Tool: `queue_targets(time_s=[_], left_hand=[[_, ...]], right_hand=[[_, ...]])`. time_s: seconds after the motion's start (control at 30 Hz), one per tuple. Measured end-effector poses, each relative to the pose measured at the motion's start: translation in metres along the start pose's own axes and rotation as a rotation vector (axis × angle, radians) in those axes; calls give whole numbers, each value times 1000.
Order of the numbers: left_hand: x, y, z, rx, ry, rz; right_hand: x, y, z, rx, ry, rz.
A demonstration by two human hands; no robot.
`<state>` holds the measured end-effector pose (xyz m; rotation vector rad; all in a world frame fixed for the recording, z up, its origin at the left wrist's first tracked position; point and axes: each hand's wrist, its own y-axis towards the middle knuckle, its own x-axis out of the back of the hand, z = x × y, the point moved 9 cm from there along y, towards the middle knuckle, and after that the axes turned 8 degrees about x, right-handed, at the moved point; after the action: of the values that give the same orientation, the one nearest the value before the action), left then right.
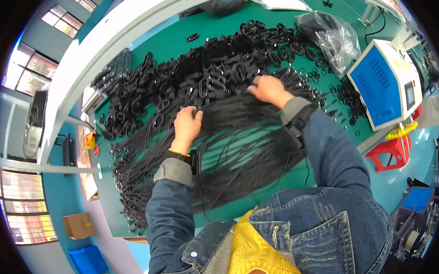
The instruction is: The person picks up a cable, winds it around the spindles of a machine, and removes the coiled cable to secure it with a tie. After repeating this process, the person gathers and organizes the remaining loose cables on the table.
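Note:
Thin black cables [239, 111] with small plug ends lie stretched across the green table in a wide loose bundle. Above its left part, my left hand [186, 128] has its fingers curled and the thumb close to them, with dark cable at the fingertips. Farther right and a little higher, my right hand [270, 89] pinches at the upper edge of the same bundle. How many cables lie between the fingers is too small to tell. Just beyond both hands, many coiled, tied black cables [208, 54] form a long heap.
A clear plastic bag [329, 37] lies at the back right, near a white-and-blue machine [383, 84]. A red stool [390, 152] stands on the floor at right. Orange-handled scissors [96, 151] lie at the left edge. Across the table shows another person's dark sleeve [217, 7].

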<state>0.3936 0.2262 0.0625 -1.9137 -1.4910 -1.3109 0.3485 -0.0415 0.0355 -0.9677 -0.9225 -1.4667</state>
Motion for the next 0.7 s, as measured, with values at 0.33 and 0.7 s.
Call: queue_targets(time_s=[0.33, 0.7], left_hand=[[-122, 81, 3, 458, 187, 312], [-118, 103, 10, 495, -66, 19]], right_hand=[[-85, 70, 17, 319, 98, 255], [-64, 137, 18, 557, 253, 237]])
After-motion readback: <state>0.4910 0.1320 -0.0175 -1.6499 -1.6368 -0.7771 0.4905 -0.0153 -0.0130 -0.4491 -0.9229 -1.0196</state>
